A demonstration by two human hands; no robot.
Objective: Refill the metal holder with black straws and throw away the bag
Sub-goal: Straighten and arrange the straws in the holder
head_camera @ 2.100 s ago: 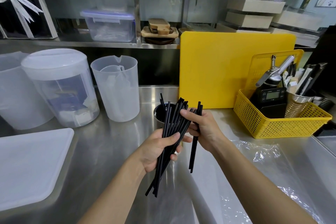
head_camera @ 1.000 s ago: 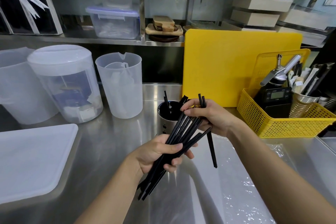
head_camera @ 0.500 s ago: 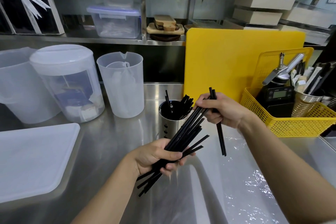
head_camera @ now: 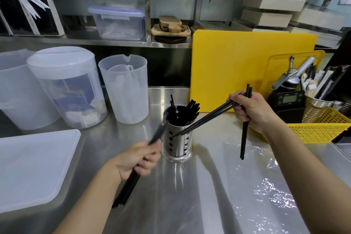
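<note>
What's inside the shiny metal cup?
Black straws poke out of the top of the metal cup, leaning to the right side. Its wall hides their lower ends and the bottom, so I can't count them.

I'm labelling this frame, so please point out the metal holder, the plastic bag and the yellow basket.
metal holder (head_camera: 177, 146): head view, perforated front wall.
plastic bag (head_camera: 266, 186): head view, crinkled clear film on counter.
yellow basket (head_camera: 321, 131): head view, front mesh wall.

jugs (head_camera: 124, 89) left, basket (head_camera: 321, 127) right, counter (head_camera: 199, 186) open
</note>
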